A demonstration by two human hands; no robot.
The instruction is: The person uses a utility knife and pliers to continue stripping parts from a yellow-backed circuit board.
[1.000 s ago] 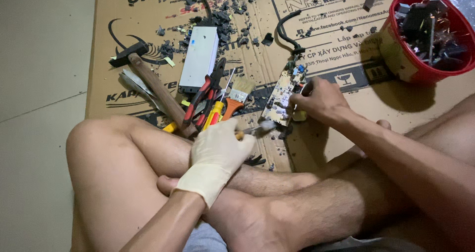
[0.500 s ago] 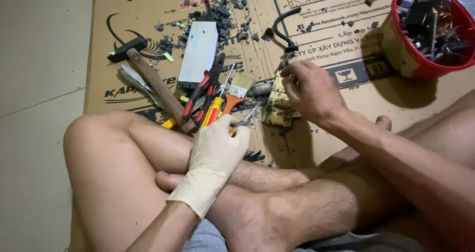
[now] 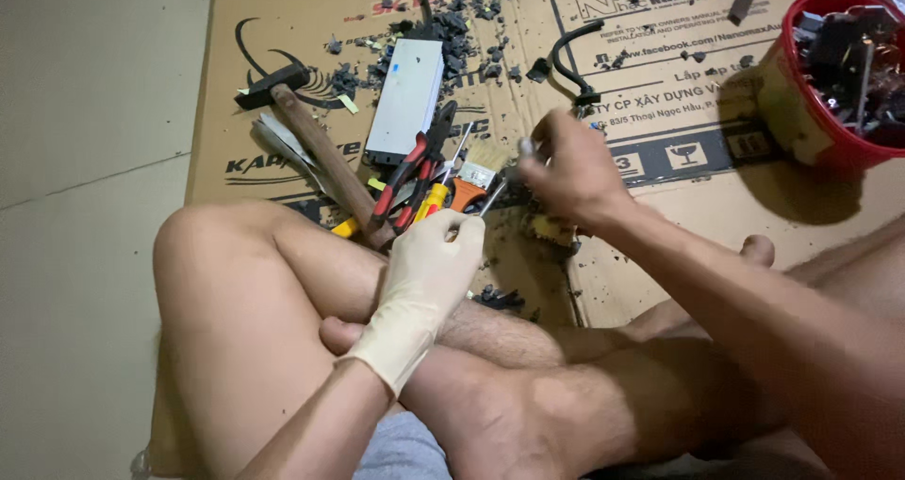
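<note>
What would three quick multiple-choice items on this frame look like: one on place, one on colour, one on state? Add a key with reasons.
1. Where does the hammer lie?
A. In the red tub
B. On the cardboard, left of the grey metal box
C. Across the person's knee

2. What colour is the tub at upper right?
A. Red
B. Blue
C. White

3. How is the left hand covered?
A. Bare
B. Wrapped in cloth
C. In a pale glove

Key:
1 B: the hammer's head and wooden handle rest on the cardboard beside the grey metal box.
2 A: the tub's wall and rim are red.
3 C: a cream glove covers the left hand to the wrist, pinching a thin metal tool, while the right hand is bare and closed on a small part.
</note>
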